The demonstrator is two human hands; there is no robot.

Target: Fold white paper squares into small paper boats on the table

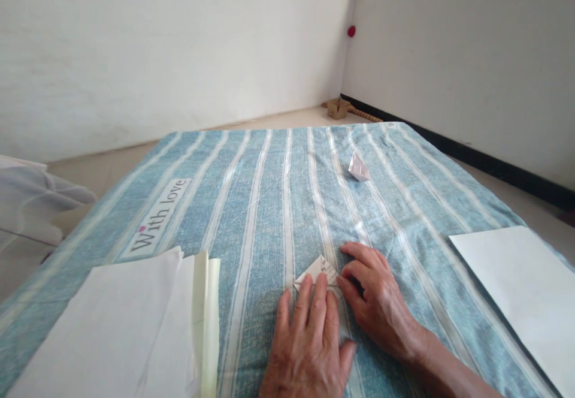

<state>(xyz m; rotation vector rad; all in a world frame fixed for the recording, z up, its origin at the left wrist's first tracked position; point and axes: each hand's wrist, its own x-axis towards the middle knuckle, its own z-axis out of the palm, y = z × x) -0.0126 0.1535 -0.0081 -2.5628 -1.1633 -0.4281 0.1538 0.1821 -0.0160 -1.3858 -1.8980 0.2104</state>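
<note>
A small folded piece of paper (pixel 315 267) with some print on it lies on the striped cloth in front of me, its peak pointing away. My left hand (pixel 309 338) rests flat over its near part, fingers stretched out and hiding that edge. At the paper's right corner, the thumb and forefinger of my right hand (pixel 381 302) are closed on it, with the other fingers curled. Farther off on the cloth sits a folded paper shape (pixel 358 167) resembling a little boat.
A blue-and-white striped cloth (pixel 265 206) covers the table. Stacked paper sheets (pixel 121 320) lie at the left, and a white sheet (pixel 525 290) at the right. Pale fabric (pixel 36 200) is beyond the left edge. A small cardboard box (pixel 338 108) stands on the floor behind.
</note>
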